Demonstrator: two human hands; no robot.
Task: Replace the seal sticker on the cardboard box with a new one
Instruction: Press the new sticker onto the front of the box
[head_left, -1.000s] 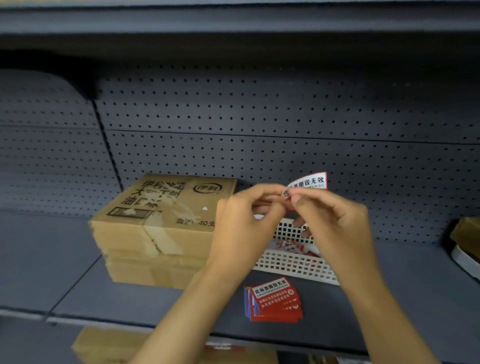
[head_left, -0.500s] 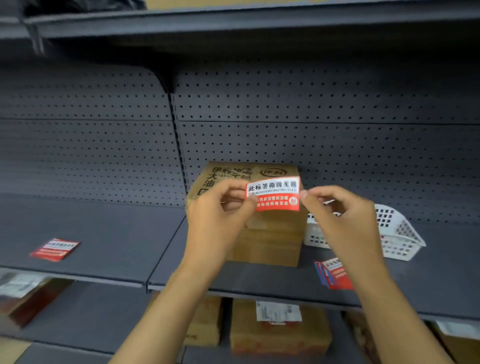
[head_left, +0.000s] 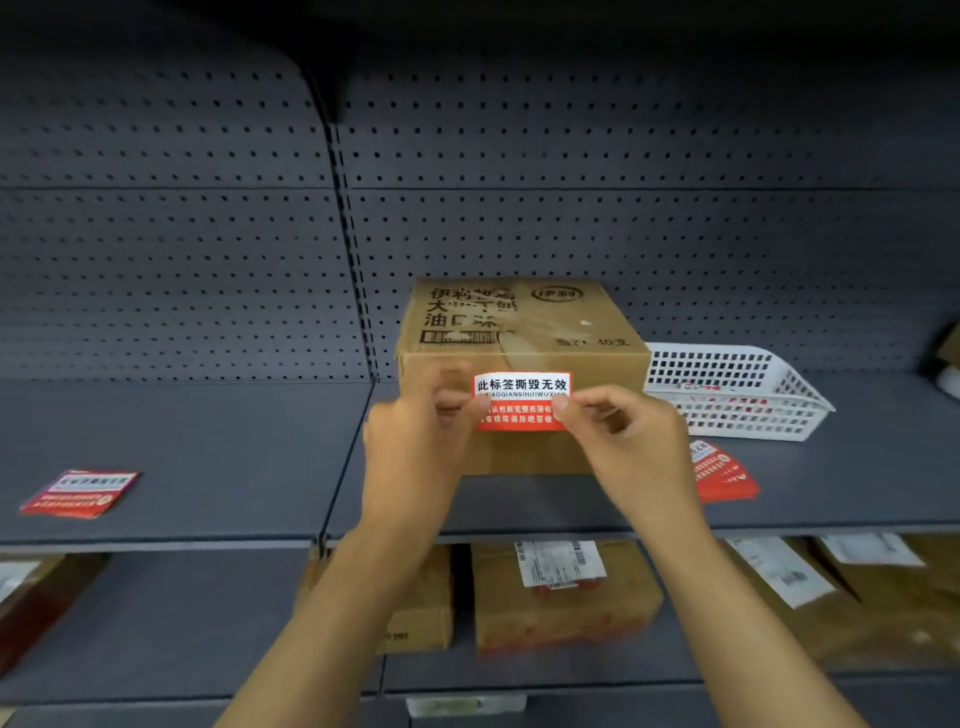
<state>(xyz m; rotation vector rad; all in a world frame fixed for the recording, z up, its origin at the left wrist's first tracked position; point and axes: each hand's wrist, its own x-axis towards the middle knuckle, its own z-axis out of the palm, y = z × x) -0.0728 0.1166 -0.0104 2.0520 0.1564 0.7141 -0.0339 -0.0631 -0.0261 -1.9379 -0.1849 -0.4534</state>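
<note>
A brown cardboard box (head_left: 524, 322) with black print stands on the grey shelf (head_left: 208, 457). A red and white seal sticker (head_left: 521, 400) is stretched flat in front of the box's front face, just under its top edge. My left hand (head_left: 415, 441) pinches the sticker's left end and my right hand (head_left: 623, 436) pinches its right end. Whether the sticker touches the box I cannot tell.
A white perforated basket (head_left: 737, 389) sits right of the box, with a stack of red stickers (head_left: 722, 473) in front of it. Another red sticker (head_left: 78, 493) lies on the shelf at far left. Labelled cardboard boxes (head_left: 566, 592) fill the shelf below.
The sticker went from held edge-on above the basket to held flat by both hands, then down and forward to the box's front face. The view has shifted closer.
</note>
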